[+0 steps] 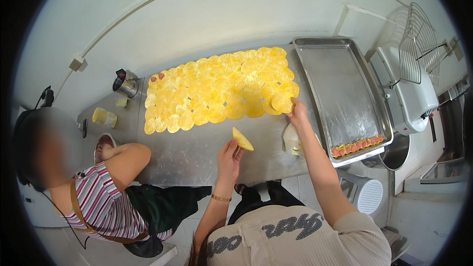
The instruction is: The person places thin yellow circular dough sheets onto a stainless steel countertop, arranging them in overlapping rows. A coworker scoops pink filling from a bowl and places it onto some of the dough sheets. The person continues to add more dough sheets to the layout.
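Note:
Thin round yellow dough wrappers [217, 88] lie overlapping in several rows on the steel table. My left hand [230, 155] is closed around the edge of a small stack of wrappers [242, 140], held tilted in front of the rows. At the right end of the rows, my right hand [297, 112] pinches a single round wrapper [282, 102] by its edge. That wrapper overlaps the corner ones in view; whether it touches them I cannot tell. A whitish plastic bag [292, 140] lies on the table beside my right forearm, partly hidden by it.
On the left a person [106, 192] in a striped top has a hand in a metal bowl [105, 143]. Reddish pieces [156, 77] sit on the far-left wrappers. A metal tray [340, 88] on the right holds a row of filled pieces [357, 146]; a white machine [406, 88] stands beyond.

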### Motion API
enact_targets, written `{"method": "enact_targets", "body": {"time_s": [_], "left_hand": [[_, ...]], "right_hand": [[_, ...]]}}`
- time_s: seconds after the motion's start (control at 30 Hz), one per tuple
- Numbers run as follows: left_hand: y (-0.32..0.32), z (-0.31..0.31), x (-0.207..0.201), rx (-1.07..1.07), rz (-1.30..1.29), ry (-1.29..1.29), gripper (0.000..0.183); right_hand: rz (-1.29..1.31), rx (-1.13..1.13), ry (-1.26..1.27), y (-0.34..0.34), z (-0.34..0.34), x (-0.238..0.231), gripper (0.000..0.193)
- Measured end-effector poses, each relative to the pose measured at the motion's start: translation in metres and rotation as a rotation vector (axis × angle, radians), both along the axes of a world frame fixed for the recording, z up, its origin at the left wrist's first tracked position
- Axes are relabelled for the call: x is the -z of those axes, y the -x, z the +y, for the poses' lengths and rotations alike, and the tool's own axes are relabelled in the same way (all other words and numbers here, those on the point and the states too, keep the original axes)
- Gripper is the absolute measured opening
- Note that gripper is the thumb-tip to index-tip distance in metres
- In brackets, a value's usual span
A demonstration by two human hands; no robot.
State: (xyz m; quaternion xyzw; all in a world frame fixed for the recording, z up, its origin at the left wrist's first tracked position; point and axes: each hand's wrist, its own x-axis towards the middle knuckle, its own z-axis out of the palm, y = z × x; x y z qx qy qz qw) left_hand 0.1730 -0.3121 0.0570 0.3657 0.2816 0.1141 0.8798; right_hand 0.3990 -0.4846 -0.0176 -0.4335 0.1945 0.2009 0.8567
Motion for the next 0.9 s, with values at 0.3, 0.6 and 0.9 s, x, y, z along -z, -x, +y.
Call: {"method": "enact_targets", "body": {"time_s": [0.3,0.6,0.9], "left_hand": [[0.014,0.005,0.005,-0.013,0.013,0.007,0.013],[0.012,0.004,-0.004,0.015,-0.013,0.031,0.014],[0.024,0.003,-0.005,0.011,-0.045,0.075,0.016]], "right_hand": [[-0.009,0.219,0.417,0.009,-0.042,0.039,0.006],[-0.432,0.199,0.979,-0.008,-0.032,0.016,0.018],[-0.866,-0.246,1.598,0.023,-0.034,0.02,0.026]]}}
